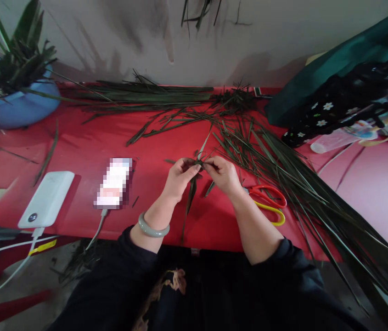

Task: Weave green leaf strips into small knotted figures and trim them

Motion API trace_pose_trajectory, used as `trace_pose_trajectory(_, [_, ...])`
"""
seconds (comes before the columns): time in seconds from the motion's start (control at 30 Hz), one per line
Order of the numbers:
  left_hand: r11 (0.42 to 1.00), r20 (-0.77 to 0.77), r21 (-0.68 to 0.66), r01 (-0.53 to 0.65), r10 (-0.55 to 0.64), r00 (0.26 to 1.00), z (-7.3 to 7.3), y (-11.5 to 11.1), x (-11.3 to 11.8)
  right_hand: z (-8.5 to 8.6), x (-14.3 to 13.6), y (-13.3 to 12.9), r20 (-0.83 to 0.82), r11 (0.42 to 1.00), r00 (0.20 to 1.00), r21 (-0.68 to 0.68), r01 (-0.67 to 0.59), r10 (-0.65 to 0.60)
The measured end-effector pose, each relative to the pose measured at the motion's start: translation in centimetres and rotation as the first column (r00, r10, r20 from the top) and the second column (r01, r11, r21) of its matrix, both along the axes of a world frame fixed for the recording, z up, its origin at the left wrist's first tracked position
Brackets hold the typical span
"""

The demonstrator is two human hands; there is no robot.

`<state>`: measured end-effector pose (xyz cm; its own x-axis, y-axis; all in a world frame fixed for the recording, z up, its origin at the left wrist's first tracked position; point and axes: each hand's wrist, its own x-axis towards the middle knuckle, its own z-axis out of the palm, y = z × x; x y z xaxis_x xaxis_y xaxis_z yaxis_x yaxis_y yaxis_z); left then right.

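A small leaf piece (199, 162) is held above the red table (152, 184), pinched between the fingertips of the left hand (182, 177) and the right hand (223, 174). Red-and-yellow-handled scissors (271, 204) are seen beside the right forearm.

Note the surface (152, 184) before you: smooth red sheet, plastic-like, with a soft sheen. The leaf strips (304, 188) are fibrous plant material, mostly matt. The basin (18, 108) reads as smooth blue plastic. Your power bank (47, 197) has a smooth white casing. The scissors handles (271, 202) are smooth, plastic-like. Your bangle (153, 227) is smooth and polished. Your sleeves (111, 271) are dark, matt cloth.
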<state>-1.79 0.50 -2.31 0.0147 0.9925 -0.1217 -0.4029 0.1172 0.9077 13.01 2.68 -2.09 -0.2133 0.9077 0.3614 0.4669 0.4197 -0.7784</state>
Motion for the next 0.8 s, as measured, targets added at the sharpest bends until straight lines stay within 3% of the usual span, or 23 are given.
trace_pose_trajectory(0.2, [0.997, -0.155, 0.062, -0.037, 0.046, 0.987, -0.41, -0.04, 0.16, -0.44, -0.17, 0.02, 0.054, 0.998, 0.998, 0.037, -0.041, 0.039])
trace_pose_trajectory(0.5, [0.997, -0.068, 0.028, -0.068, 0.070, 0.995, -0.17, -0.01, 0.33, -0.40, -0.27, -0.04, 0.074, 0.998, 0.996, -0.009, -0.054, 0.055])
trace_pose_trajectory(0.63, [0.998, 0.004, -0.008, -0.056, 0.056, 0.998, 0.00, -0.08, 0.32, -0.26, -0.39, -0.04, 0.080, 0.999, 0.997, -0.039, -0.008, 0.012])
trace_pose_trajectory(0.8, [0.999, -0.015, -0.002, -0.044, 0.044, 0.999, -0.09, -0.06, 0.35, -0.21, -0.48, -0.11, 0.067, 0.996, 0.997, -0.087, 0.030, -0.024])
